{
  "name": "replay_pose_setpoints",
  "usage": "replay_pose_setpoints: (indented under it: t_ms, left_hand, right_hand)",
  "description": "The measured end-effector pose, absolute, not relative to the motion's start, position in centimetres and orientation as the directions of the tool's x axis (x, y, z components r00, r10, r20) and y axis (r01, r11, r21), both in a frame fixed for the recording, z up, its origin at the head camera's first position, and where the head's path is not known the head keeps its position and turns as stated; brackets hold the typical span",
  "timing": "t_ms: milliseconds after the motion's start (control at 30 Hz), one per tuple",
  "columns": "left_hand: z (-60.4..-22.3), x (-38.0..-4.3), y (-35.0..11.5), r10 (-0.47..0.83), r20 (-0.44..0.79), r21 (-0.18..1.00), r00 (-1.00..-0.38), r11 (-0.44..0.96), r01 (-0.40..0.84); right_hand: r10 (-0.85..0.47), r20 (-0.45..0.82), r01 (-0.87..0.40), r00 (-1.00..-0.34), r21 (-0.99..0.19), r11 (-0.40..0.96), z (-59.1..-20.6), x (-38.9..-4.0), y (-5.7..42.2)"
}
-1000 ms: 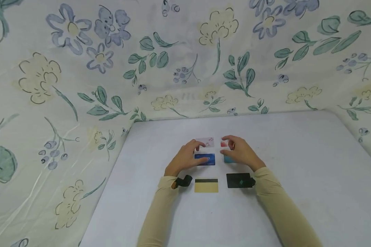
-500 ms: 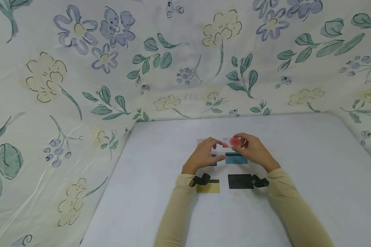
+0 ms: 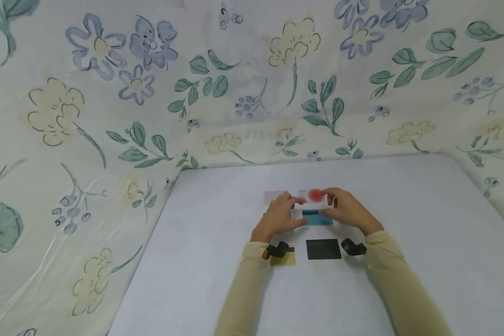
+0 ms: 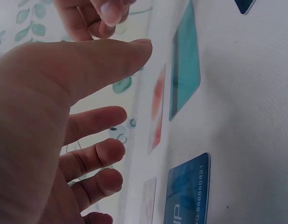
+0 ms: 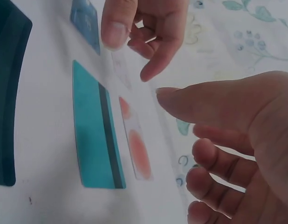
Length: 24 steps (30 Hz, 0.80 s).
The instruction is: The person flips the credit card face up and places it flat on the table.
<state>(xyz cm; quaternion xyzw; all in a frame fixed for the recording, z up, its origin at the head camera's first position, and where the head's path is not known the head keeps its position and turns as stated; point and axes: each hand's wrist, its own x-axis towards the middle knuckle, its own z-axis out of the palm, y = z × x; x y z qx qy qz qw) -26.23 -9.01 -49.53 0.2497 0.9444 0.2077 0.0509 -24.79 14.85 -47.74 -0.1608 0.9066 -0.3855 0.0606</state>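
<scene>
My left hand (image 3: pixel 279 214) hovers over the left part of the card rows, thumb and fingers spread apart with nothing between them. Opposite it, my right hand (image 3: pixel 347 211) is also spread, near the right end of a teal card (image 3: pixel 317 220) with a dark stripe. Behind that lies a white card with red shapes (image 3: pixel 315 196), partly covered by fingertips in the head view. A pale pink card (image 3: pixel 272 198) sits to its left. The blue card (image 4: pixel 188 191) shows in the left wrist view; in the head view my left hand mostly hides it.
Nearer the front lie a black card (image 3: pixel 323 249) and a yellow card (image 3: pixel 283 260), the latter partly covered by the left wrist camera (image 3: pixel 278 249). All lie on a white table (image 3: pixel 193 270). Flower-patterned cloth (image 3: pixel 252 84) rises behind and at the sides.
Both hands have shifted right over the cards, uncovering the teal card and the white card with red shapes. The left hand now hides the blue card. The cards appear unmoved.
</scene>
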Motion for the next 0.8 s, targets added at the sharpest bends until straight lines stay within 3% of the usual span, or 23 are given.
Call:
replay_pose_setpoints:
  t_ms: [233,800]
  left_hand:
    - [-49.9,-26.0,-8.7,0.483,0.004,0.345,-0.875,0.821,0.455]
    - [-50.1,-26.0,-8.2,0.478,-0.055,0.329,-0.877,0.838,0.436]
  right_hand:
    - [-0.367,-0.009,-0.247,-0.930,-0.724,0.644,-48.6,-25.0,15.4]
    - [-0.359,-0.098,-0.180,-0.928,-0.726,0.664,-49.9,-25.6,16.0]
